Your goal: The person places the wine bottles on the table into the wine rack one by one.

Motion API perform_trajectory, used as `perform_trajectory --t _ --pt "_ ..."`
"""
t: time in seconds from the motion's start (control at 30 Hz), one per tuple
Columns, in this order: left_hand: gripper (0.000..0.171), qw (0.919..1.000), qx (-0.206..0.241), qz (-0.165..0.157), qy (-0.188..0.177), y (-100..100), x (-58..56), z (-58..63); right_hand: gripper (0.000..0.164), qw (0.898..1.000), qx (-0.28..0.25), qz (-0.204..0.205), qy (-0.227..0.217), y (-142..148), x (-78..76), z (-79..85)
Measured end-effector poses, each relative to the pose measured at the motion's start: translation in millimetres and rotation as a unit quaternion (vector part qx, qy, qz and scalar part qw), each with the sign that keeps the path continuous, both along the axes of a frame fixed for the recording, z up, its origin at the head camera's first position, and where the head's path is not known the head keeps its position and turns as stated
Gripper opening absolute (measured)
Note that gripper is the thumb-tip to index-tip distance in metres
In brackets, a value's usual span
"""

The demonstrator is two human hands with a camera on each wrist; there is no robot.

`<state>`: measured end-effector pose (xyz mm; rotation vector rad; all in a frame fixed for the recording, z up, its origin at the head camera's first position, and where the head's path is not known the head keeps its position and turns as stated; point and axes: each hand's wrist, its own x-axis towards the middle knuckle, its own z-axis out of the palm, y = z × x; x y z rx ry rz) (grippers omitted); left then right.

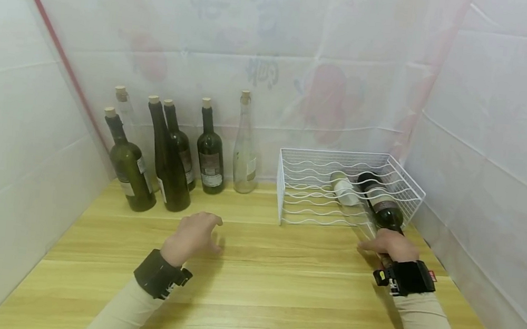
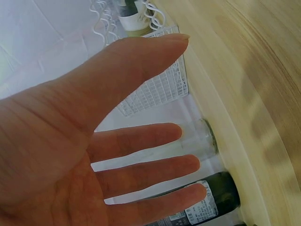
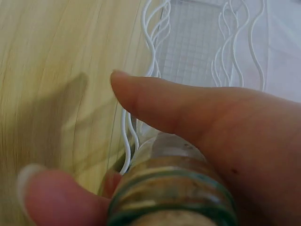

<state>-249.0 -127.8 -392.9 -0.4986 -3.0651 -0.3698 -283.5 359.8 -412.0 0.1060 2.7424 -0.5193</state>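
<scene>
My right hand (image 1: 394, 244) is at the front right of a white wire bottle rack (image 1: 305, 222), its fingers around the corked neck (image 3: 171, 188) of a clear glass bottle (image 1: 346, 192). That bottle lies in the rack with its neck towards me. A dark wine bottle (image 1: 385, 205) lies to its right, its neck partly hidden by the hand. My left hand (image 1: 192, 237) holds nothing above the table; in the left wrist view its thumb and fingers are extended and spread.
Several corked bottles stand upright at the back left, among them a dark green bottle (image 1: 131, 175), a tall dark bottle (image 1: 171, 182), a labelled dark bottle (image 1: 210, 159) and a clear bottle (image 1: 244, 162). White sheeting (image 1: 238, 29) encloses the wooden table (image 1: 251, 290) behind and at both sides.
</scene>
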Motion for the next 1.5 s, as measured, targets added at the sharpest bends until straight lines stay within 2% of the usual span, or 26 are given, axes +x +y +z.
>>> perform_trajectory --t 0.2,0.47,0.63,0.73,1.03,1.23,1.5 --pt "0.063 1.0000 0.002 0.002 -0.002 -0.2 0.8 0.1 0.045 1.000 -0.014 0.008 0.003 -7.7 2.2 1.3" --pt "0.064 1.0000 0.000 0.001 0.003 -0.5 1.0 0.7 0.047 0.999 -0.034 -0.004 -0.008 -12.2 1.5 -2.5" --pt "0.064 1.0000 -0.001 0.000 0.002 -1.1 1.3 0.8 0.029 1.000 0.003 0.018 -0.002 -14.5 1.3 -1.4" --pt "0.064 1.0000 0.000 0.000 0.007 -1.5 0.7 0.1 0.024 0.999 0.034 0.020 0.009 -16.9 2.7 3.2" --pt "0.063 0.9999 0.000 -0.002 0.015 -2.6 -1.1 -2.9 0.033 0.997 0.069 -0.012 0.032 -24.4 5.8 8.7" --pt "0.062 0.9999 0.001 -0.001 0.011 -2.5 -1.3 -2.3 0.035 0.996 0.070 -0.046 0.038 -25.6 4.7 11.6" --pt "0.061 0.9999 0.003 0.000 0.010 -2.6 -1.4 -2.6 0.025 0.996 0.052 -0.062 0.043 -26.0 6.4 12.7"
